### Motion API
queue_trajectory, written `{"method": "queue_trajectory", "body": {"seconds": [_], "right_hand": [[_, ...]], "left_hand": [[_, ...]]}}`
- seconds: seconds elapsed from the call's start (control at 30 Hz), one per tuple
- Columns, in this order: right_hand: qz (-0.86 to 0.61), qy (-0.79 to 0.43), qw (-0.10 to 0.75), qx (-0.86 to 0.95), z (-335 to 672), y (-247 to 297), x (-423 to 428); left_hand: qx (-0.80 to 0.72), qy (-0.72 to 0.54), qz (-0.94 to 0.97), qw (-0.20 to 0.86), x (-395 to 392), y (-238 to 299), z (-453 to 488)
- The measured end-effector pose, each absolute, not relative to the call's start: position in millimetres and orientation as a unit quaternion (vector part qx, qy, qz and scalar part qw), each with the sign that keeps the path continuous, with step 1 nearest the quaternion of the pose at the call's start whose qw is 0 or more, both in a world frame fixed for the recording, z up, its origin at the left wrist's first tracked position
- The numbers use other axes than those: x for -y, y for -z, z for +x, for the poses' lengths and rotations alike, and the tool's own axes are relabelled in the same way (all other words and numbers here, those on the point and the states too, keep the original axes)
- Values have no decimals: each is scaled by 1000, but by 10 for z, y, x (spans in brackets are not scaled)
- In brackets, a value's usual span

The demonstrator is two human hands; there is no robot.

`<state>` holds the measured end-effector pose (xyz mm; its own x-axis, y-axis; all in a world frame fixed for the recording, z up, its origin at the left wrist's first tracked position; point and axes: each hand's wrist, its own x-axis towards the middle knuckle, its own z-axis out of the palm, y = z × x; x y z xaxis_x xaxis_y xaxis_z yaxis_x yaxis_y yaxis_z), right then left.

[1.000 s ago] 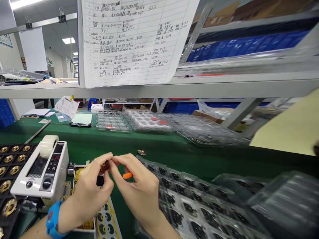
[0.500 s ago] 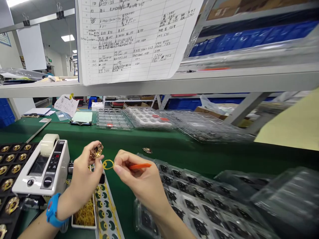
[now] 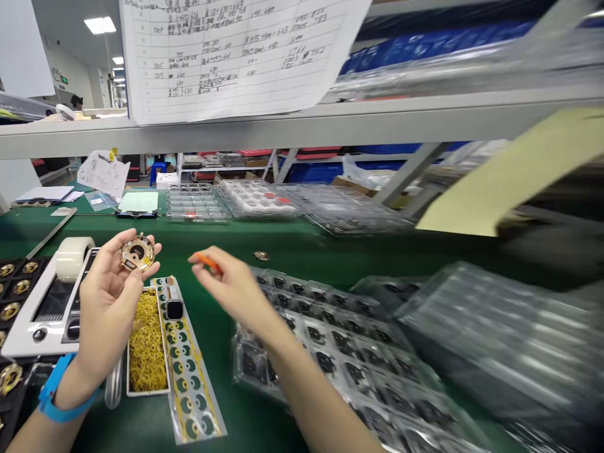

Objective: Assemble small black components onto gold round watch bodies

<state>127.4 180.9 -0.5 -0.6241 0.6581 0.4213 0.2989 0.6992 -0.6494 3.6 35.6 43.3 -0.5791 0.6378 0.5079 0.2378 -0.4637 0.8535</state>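
My left hand (image 3: 106, 305) holds up a round gold watch-case part (image 3: 138, 251), gripped at its edge, with a dark centre and small fittings showing. To its right, apart from it, my right hand (image 3: 233, 289) is closed on a slim orange tool (image 3: 207, 261), whose exact kind I cannot make out. Below the hands stands a narrow white box (image 3: 148, 394) full of thin yellow rings (image 3: 147, 346). Beside it lies a strip sheet of yellow and dark die-cut stickers (image 3: 191, 377), with a small black square piece (image 3: 174, 309) on it.
A white tape dispenser (image 3: 51, 324) stands at left, by a black tray (image 3: 21, 267) of gold parts. Clear trays (image 3: 325, 352) with black parts cover the right side. One loose metal part (image 3: 261, 256) lies on the green mat. A grey shelf beam (image 3: 264, 129) crosses above.
The right hand has drawn away from the left, and the yellow ring at its fingertips no longer shows there. The left hand has turned the gold part's face toward me. The view has shifted.
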Motion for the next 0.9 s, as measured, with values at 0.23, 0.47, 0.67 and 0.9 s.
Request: {"method": "queue_trajectory", "body": {"seconds": [0.23, 0.47, 0.67, 0.9], "right_hand": [[-441, -103, 212, 866, 2087, 95, -2495], [-461, -57, -15, 885, 2490, 720, -2978], [-435, -32, 6, 900, 2560, 849, -2967], [-383, -1, 254, 888, 2116, 354, -2737]], "left_hand": [[-503, -731, 434, 154, -332, -456, 6], [-506, -709, 442, 212, -355, -460, 8], [-504, -679, 454, 280, -395, -446, 42], [-455, -669, 469, 355, -373, -431, 51]]}}
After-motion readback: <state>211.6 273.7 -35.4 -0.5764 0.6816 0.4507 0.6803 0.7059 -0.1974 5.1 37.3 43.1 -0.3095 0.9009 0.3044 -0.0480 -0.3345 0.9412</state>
